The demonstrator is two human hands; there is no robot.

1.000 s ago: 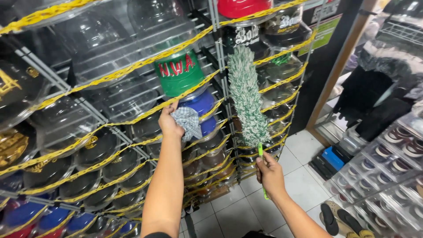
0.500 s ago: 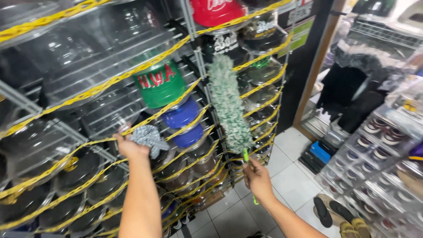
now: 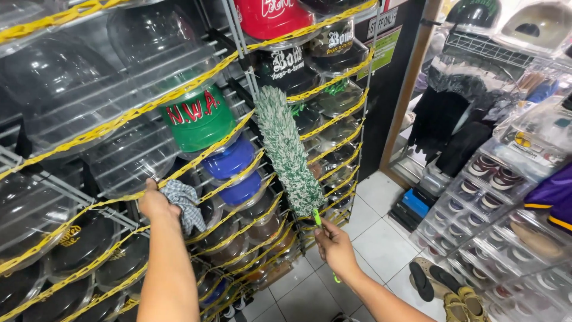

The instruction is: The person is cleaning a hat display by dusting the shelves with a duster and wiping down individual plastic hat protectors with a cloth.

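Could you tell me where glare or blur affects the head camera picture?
Head view: overhead light glares off the clear domes at upper left; the duster and both hands, left and right, are sharp; the frame edges bow slightly, and the clear boxes at right look soft.

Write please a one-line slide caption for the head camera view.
Left hand presses a checked cloth on racked clear cap cases; right hand holds a green-white duster.
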